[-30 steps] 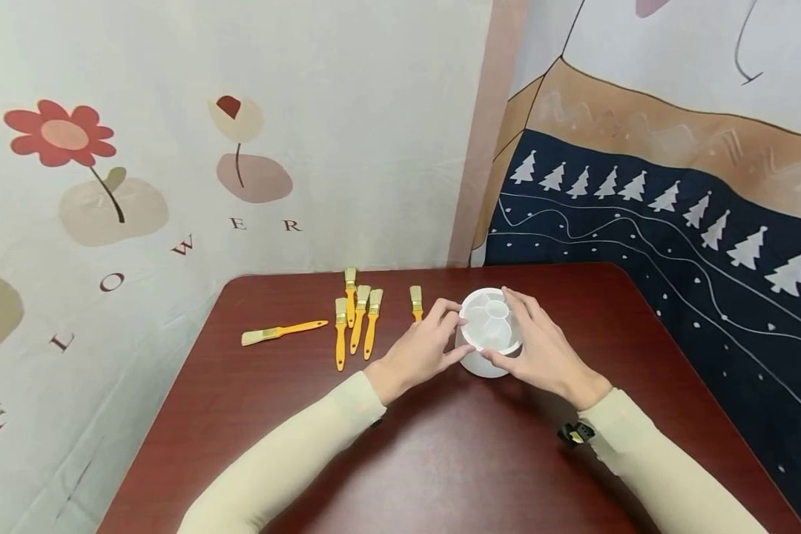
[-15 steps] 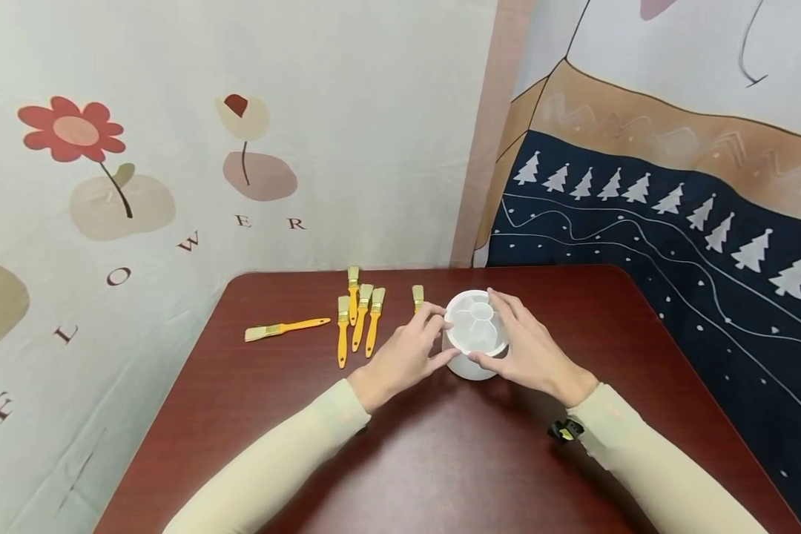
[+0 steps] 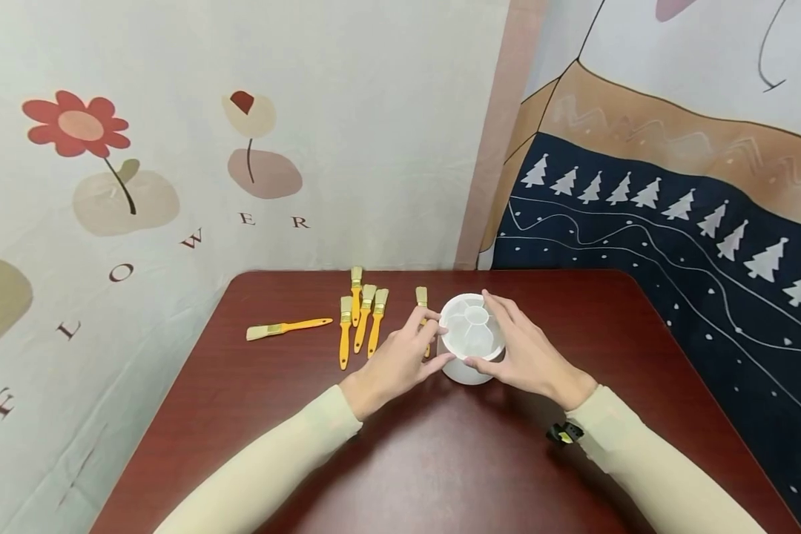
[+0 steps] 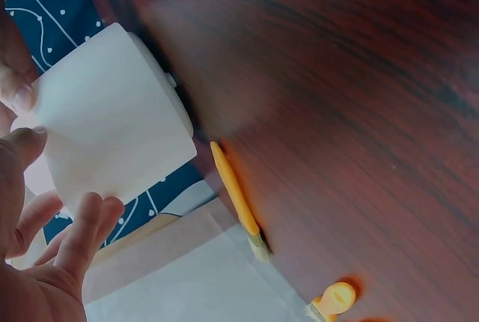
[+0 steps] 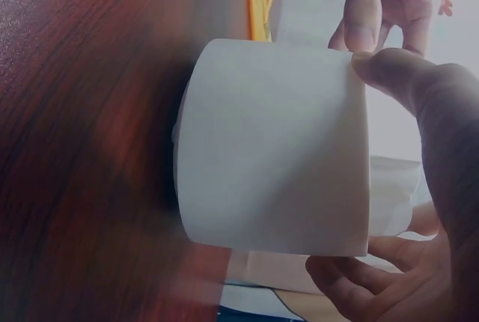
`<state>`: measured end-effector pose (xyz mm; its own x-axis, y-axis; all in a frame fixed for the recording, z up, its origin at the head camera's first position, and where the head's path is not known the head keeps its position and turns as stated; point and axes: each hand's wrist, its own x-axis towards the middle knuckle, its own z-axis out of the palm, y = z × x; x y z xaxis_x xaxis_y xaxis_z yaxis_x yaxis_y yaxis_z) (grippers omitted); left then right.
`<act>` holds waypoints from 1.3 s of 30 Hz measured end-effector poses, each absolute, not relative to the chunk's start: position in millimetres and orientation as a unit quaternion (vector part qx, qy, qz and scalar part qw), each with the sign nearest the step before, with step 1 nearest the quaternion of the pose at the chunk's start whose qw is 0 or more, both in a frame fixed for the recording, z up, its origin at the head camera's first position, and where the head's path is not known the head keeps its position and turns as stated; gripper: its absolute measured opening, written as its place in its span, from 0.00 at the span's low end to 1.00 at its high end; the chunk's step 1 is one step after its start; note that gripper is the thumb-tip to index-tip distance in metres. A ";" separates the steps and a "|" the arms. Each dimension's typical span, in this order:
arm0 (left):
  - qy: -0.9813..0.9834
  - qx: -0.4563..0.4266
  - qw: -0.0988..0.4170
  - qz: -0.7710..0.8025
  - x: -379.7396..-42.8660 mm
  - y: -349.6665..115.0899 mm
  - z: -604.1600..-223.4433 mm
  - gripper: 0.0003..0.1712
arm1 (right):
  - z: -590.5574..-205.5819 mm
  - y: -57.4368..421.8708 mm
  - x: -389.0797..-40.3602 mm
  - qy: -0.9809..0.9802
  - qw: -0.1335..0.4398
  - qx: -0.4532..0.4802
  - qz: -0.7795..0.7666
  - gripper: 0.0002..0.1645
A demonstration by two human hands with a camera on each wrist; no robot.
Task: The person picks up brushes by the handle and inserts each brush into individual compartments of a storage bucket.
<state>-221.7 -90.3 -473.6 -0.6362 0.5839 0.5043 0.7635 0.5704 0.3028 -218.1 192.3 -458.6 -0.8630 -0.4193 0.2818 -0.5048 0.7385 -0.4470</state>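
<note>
A round white plastic cup (image 3: 466, 371) with a divided, petal-like top stands toward the back of the table. My left hand (image 3: 394, 363) grips the near left of its upper edge, thumb in front and curled fingers behind. From the other side my right hand (image 3: 534, 356) holds the rim between thumb and fingers. Seen from the right wrist, the cup's smooth wall (image 5: 277, 150) fills the middle, and a translucent white piece (image 5: 393, 195) sticks up past its rim. Both thumbs meet the rim close together. Behind my left hand lies a paintbrush (image 3: 422, 297), partly hidden.
Several yellow-handled paintbrushes (image 3: 367, 319) lie in a group left of the cup. Another brush (image 3: 289, 328) lies sideways farther left. The dark red table (image 3: 407, 460) ends at printed cloth backdrops (image 3: 374, 148) behind and to the right.
Both hands have shifted left together with the cup, closer to the lone paintbrush behind the left hand. The head view has turned slightly. The brushes stay where they lay.
</note>
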 end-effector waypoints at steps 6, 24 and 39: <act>-0.868 -0.385 0.181 -0.256 -219.0 -92.1 -474.8 0.24 | -458.8 192.0 -217.3 -0.926 0.071 0.256 0.267 0.75; -0.877 -0.355 0.197 -0.256 -218.9 -93.9 -471.6 0.30 | -457.0 204.9 -222.7 -0.909 0.049 0.273 0.310 0.77; -0.934 -0.206 0.108 -0.272 -268.8 -100.3 -482.8 0.26 | -459.3 208.6 -229.0 -0.912 0.032 0.264 0.312 0.75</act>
<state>-268.8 -100.3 -482.8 -0.8919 0.3258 0.3136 0.4433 0.7668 0.4642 -229.0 208.6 -459.3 -0.8583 -0.4618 0.2237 -0.5020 0.6655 -0.5523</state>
